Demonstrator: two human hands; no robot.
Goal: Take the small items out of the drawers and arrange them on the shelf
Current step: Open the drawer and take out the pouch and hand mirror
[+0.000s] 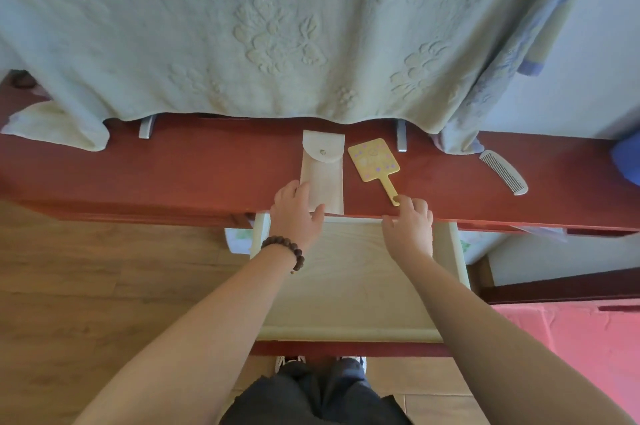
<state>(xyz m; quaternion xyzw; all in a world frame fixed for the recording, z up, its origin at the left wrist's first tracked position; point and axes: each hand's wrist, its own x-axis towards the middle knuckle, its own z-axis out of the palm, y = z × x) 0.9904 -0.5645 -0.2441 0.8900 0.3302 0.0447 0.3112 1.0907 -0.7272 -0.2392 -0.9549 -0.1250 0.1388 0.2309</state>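
Note:
A cream fabric pouch (323, 161) with a snap flap lies on the red-brown shelf (173, 175). My left hand (298, 213), with a bead bracelet on the wrist, rests on the pouch's lower end. Right of the pouch lies a yellow hand mirror (374, 160) with purple dots. My right hand (410, 220) touches the tip of its handle with the fingertips. A white comb (504, 172) lies further right on the shelf. Below the shelf edge a pale drawer (346, 286) stands pulled out, and its visible floor shows no items.
A pale green embossed towel (259, 26) hangs over the back of the shelf, with a patterned cloth (512, 44) at its right. Two metal brackets (147, 127) stand under the towel's hem. A wooden floor (86, 286) lies left, a pink surface (588, 338) right.

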